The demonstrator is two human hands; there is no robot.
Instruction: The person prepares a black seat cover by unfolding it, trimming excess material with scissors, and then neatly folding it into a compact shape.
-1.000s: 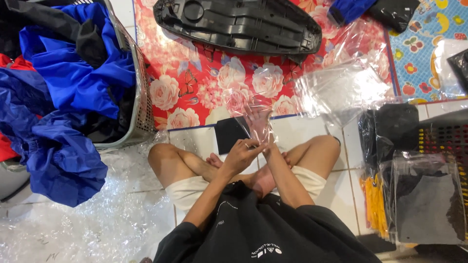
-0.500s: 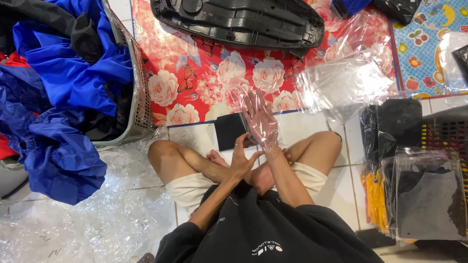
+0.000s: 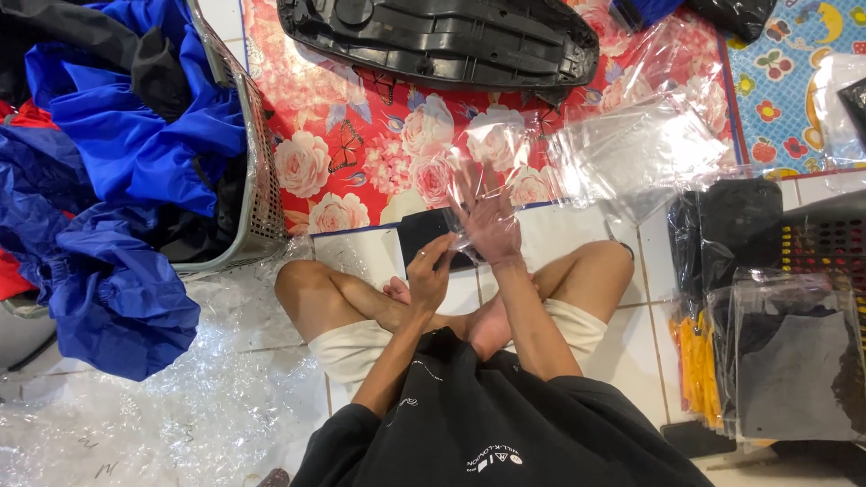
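On the far left, a basket (image 3: 257,194) brims with blue garments (image 3: 108,171). At centre, the left hand (image 3: 431,275) pinches the mouth of a clear plastic bag (image 3: 487,176), apparently steadying it, while the right hand (image 3: 490,221) sits inside, fingers spread as if opening it. Rightward lie spare bags (image 3: 645,153).

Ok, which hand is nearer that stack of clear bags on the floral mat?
The right hand, inside a clear bag, is nearer the stack of clear bags to its right. The left hand sits lower, farther off, pinching the bag's edge.
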